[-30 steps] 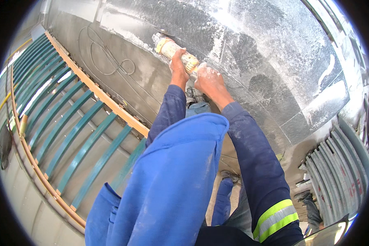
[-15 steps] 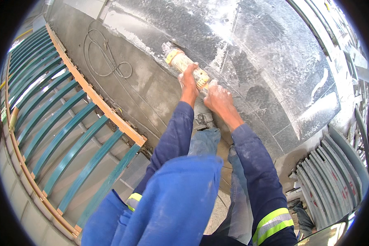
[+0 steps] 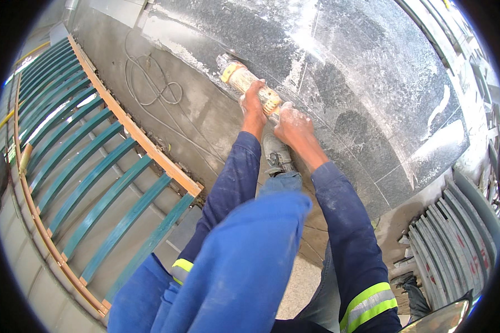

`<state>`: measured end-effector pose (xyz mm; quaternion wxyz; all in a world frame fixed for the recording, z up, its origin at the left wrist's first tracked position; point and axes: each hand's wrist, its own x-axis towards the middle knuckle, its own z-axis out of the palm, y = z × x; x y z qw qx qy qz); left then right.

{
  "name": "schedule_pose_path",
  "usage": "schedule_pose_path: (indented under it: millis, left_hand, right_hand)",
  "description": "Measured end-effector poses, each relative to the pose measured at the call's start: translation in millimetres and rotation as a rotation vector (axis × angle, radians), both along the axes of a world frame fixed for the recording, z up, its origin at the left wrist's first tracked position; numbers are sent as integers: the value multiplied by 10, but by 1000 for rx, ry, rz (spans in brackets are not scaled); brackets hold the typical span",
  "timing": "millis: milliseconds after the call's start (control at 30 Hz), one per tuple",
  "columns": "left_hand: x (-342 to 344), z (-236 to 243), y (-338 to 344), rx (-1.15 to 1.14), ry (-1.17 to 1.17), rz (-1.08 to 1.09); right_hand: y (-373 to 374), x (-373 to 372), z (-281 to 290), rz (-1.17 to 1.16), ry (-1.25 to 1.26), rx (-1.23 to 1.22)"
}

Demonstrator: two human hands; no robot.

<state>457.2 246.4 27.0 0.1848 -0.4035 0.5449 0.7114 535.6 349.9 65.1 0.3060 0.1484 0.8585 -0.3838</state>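
Observation:
A dusty yellow angle grinder [image 3: 244, 79] is held in both hands, its disc end pointing to the far left. My left hand [image 3: 253, 108] is wrapped round the middle of its body. My right hand [image 3: 294, 126] is closed on the rear end, near the cord side. The thin disc [image 3: 234, 54] lies edge-on close to the far-left edge of the dark stone slab [image 3: 350, 72]; whether it touches cannot be made out. White dust coats the tool, my fingers and much of the slab.
A teal slatted wooden frame [image 3: 106, 158] runs along the left. A loose grey cable [image 3: 160, 99] coils on the concrete floor [image 3: 200, 130]. Curved grey stone pieces [image 3: 453, 244] stand stacked at lower right. Blue cloth [image 3: 244, 250] hangs across the near foreground. My shoe [image 3: 276, 152] is beside the slab.
The grinder and both hands have shifted slightly toward the upper left. The view has also moved a little, and one shoe shows more plainly. Both hands keep their hold.

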Motion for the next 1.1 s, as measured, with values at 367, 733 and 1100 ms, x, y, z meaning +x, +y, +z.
schedule_pose_path:
  millis: [367, 733, 1100]
  left_hand:
    - [-98, -135, -47, -19, 61, -39]
    - [-58, -46, -22, 4, -23, -30]
    - [-23, -122, -62, 5, 5, -34]
  right_hand:
    - [-27, -40, -117, -13, 97, 4]
    - [-19, -2, -62, -60, 75, -19]
    - [-24, 17, -82, -20, 46, -17]
